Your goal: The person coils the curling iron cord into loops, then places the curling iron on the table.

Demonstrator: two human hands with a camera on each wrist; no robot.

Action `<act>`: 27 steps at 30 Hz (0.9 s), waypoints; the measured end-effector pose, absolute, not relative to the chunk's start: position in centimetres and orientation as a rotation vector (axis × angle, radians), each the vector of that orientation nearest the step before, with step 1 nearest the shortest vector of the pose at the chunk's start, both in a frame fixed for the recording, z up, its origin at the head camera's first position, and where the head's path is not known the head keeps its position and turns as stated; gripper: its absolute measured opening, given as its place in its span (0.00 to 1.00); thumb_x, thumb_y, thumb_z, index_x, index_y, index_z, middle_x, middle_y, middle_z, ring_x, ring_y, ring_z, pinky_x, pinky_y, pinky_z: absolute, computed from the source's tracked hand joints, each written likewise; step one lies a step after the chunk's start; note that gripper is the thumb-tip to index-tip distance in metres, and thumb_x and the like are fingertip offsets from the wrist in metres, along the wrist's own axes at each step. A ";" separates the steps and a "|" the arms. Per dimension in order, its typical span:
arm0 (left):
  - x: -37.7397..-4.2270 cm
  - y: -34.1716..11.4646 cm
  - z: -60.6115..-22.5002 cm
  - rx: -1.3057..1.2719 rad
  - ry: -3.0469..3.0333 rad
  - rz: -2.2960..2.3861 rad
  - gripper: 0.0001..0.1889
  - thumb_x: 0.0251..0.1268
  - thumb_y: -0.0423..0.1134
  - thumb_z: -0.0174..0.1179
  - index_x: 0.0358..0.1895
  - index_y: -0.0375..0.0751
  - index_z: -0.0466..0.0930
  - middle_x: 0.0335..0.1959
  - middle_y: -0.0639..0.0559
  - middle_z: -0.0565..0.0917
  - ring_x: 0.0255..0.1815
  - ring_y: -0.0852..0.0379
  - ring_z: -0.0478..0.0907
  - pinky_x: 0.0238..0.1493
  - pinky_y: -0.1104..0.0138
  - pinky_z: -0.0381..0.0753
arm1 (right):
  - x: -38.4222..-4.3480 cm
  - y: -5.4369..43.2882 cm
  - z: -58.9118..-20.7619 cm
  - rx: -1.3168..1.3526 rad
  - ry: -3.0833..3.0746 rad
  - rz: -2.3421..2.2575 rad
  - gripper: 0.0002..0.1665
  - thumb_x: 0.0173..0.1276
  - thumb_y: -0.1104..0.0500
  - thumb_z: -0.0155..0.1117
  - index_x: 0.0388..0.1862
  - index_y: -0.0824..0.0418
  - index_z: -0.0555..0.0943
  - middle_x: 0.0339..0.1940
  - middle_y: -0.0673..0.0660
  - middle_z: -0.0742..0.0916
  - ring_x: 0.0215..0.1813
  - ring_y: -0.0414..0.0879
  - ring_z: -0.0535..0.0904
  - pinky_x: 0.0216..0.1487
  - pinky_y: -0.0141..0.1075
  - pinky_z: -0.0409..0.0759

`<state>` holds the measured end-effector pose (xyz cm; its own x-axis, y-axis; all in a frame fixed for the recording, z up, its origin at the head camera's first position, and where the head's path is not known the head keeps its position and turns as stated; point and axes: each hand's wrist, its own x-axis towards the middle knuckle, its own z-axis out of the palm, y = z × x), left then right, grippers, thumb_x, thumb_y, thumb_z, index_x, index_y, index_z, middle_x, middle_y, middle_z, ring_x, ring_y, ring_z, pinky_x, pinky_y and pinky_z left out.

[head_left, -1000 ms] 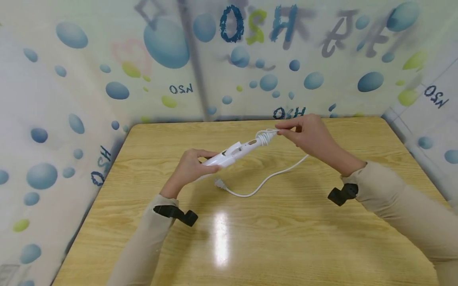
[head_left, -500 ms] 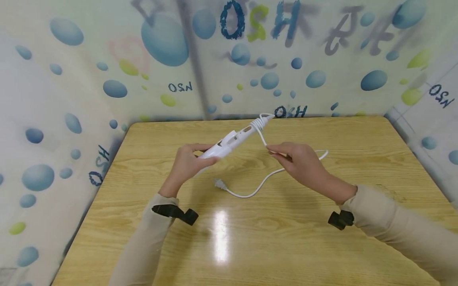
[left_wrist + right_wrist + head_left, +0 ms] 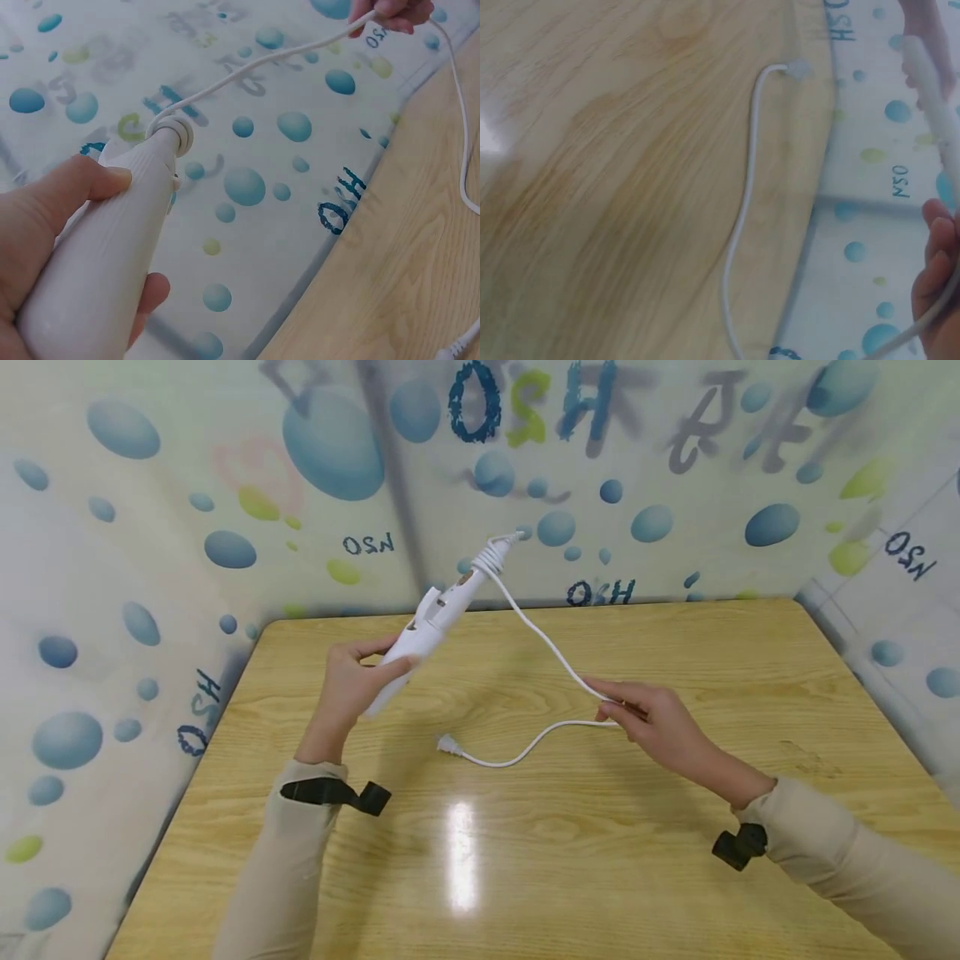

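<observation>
My left hand (image 3: 347, 685) grips a white curling iron (image 3: 431, 633) by its thick end, thumb along one side. The iron is raised over the table and tilted, its cord end pointing up and away to the right. Several turns of white cord (image 3: 536, 628) are wound round that narrow end, also seen in the left wrist view round the iron (image 3: 97, 262). To the right, my right hand (image 3: 667, 727) pinches the cord between thumb and fingers. From there the cord runs back left along the table to its plug (image 3: 448, 744).
A wood-grain table (image 3: 570, 860) lies under both hands. Behind it and at its sides stand walls (image 3: 450, 510) covered with a blue and green bubble print. A bright light reflection shows near the front of the table.
The curling iron has risen and tilted more upright as my left hand shifted left. My right hand went from the iron's cord end down toward me, drawing out a longer stretch of cord.
</observation>
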<state>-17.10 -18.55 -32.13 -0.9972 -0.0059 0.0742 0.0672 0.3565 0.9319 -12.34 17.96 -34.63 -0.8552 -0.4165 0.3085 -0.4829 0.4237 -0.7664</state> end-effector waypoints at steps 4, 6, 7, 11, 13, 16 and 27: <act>-16.9 -18.5 -31.7 -0.056 -2.509 -1.806 0.23 0.50 0.39 0.69 0.52 0.35 0.79 0.45 0.42 0.80 0.29 0.57 0.80 0.31 0.66 0.79 | -12.8 18.4 -35.7 0.813 -2.583 1.505 0.20 0.67 0.68 0.54 0.58 0.64 0.76 0.27 0.54 0.83 0.16 0.42 0.65 0.16 0.32 0.66; -16.7 -18.4 -31.4 -0.072 -2.500 -1.847 0.23 0.51 0.38 0.68 0.52 0.35 0.79 0.46 0.41 0.80 0.29 0.57 0.81 0.31 0.65 0.79 | -13.3 18.6 -36.1 0.810 -2.592 1.560 0.19 0.67 0.68 0.53 0.57 0.65 0.76 0.28 0.56 0.83 0.16 0.44 0.66 0.17 0.33 0.67; -16.7 -18.4 -31.3 -0.085 -2.490 -1.878 0.23 0.51 0.38 0.68 0.52 0.35 0.79 0.46 0.41 0.80 0.29 0.56 0.81 0.31 0.64 0.79 | -13.6 18.6 -36.3 0.808 -2.596 1.598 0.19 0.68 0.67 0.53 0.57 0.66 0.76 0.28 0.58 0.84 0.16 0.46 0.66 0.17 0.34 0.67; -16.3 -18.3 -31.0 -0.184 -2.456 -1.971 0.20 0.52 0.34 0.67 0.51 0.39 0.80 0.46 0.44 0.81 0.29 0.55 0.82 0.31 0.63 0.80 | -15.0 18.8 -37.1 0.802 -2.602 1.757 0.18 0.68 0.66 0.54 0.56 0.69 0.75 0.29 0.62 0.84 0.17 0.50 0.66 0.18 0.37 0.68; -16.2 -18.3 -30.9 -0.261 -2.447 -1.999 0.19 0.51 0.33 0.67 0.50 0.41 0.82 0.45 0.46 0.81 0.29 0.54 0.82 0.30 0.63 0.80 | -15.9 18.8 -37.3 0.812 -2.592 1.834 0.18 0.68 0.66 0.54 0.55 0.71 0.75 0.29 0.64 0.84 0.16 0.50 0.65 0.18 0.37 0.67; -16.0 -18.2 -30.9 -0.413 -2.451 -2.017 0.17 0.51 0.31 0.67 0.47 0.45 0.84 0.44 0.49 0.82 0.27 0.53 0.82 0.29 0.63 0.80 | -17.2 18.9 -37.7 0.829 -2.602 1.883 0.17 0.68 0.67 0.53 0.54 0.72 0.76 0.29 0.64 0.84 0.15 0.48 0.64 0.18 0.37 0.67; -15.3 -17.8 -30.9 -0.956 -2.444 -2.189 0.20 0.48 0.27 0.67 0.43 0.56 0.85 0.41 0.50 0.82 0.24 0.53 0.80 0.28 0.66 0.79 | -21.1 19.6 -37.0 0.791 -2.757 1.792 0.11 0.69 0.64 0.53 0.37 0.69 0.82 0.22 0.53 0.82 0.15 0.43 0.60 0.18 0.34 0.61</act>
